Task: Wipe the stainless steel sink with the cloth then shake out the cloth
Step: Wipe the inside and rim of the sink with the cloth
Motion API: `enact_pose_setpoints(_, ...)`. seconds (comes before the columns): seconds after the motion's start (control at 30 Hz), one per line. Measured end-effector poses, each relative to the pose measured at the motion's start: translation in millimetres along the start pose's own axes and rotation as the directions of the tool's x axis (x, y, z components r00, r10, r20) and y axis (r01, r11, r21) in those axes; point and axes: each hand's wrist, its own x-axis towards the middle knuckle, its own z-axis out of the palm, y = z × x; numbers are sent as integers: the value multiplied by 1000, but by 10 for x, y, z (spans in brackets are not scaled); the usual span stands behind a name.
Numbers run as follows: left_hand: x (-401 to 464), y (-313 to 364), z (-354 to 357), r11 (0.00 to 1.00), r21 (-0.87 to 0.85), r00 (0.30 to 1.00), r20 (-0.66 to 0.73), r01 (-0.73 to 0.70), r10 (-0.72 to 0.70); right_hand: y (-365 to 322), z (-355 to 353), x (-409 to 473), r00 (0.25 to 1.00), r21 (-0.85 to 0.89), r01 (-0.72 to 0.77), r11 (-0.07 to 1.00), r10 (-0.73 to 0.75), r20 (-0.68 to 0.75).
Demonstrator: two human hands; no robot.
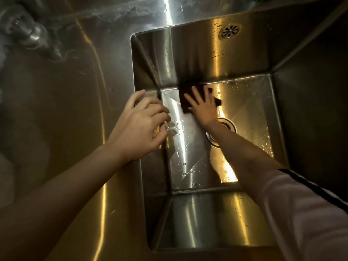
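1 dark cloth (185, 89) lies in the far-left corner of the floor of the 1 sink (188, 213), pressed under the right grip (202, 106), fingers flat and wide. The left grip (139, 125) rests on the sink's left rim, loosely curled, holding nothing. 1 drain (227, 123) sits beside the right wrist.

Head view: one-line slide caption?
Wiping underway: right hand presses a dark cloth flat on the sink floor by the far wall; left hand rests on the rim.

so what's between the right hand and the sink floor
The cloth lies flat under the right hand, on the sink floor; head view.
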Motion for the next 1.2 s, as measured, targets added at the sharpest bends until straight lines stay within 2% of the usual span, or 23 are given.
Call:
enact_pose_setpoints(0.17,8,2,22,1000,-13,999,-32,-7,7,721,-79,-303,951,-6,-308,952,307,-23)
enact_pose_setpoints(0.23,10,-1,24,1000,-12,999,-38,-10,9,685,-63,-311,932,-23,-361,932,361,-11)
enact_pose_setpoints(0.33,14,1,32,1000,-3,999,-44,-19,19,417,-74,-262,915,53,-403,913,403,11)
enact_pose_setpoints(0.4,15,1,33,1000,-2,999,-41,-21,21,193,-96,-252,939,93,-342,935,343,6)
enact_pose_setpoints(0.53,15,-3,16,1000,5,1000,-25,-14,14,-177,-55,-182,996,68,-84,994,82,35)
enact_pose_setpoints(0.63,13,-2,18,1000,14,1000,-9,-20,20,-85,-94,-136,995,44,87,995,-89,48)
enact_pose_setpoints(0.7,13,-3,23,1000,17,1000,-2,-25,25,174,-134,-112,987,30,147,989,-149,57)
enact_pose_setpoints(0.77,24,-4,24,999,22,1000,-2,-25,25,512,-127,-100,996,-5,74,997,-74,58)
enact_pose_setpoints(0.83,23,-3,33,1000,18,1000,-9,-17,17,876,-116,-159,994,-35,-109,993,110,28)
enact_pose_setpoints(0.9,21,-3,36,1000,12,1000,-22,-4,5,1155,-149,-271,962,-20,-271,962,272,12)
enact_pose_setpoints(0.97,23,-3,36,1000,9,999,-32,-7,7,1265,-207,-359,940,-28,-339,940,340,16)
enact_pose_setpoints(1.03,24,0,41,1000,4,999,-36,-9,9,1183,-229,-386,923,-45,-385,922,385,7)
enact_pose_setpoints(1.13,22,-3,37,1000,3,999,-34,-7,7,790,-189,-391,845,87,-532,842,534,7)
enact_pose_setpoints(1.2,22,-5,34,1000,4,1000,-30,-7,7,516,-167,-455,836,165,-540,826,548,-8)
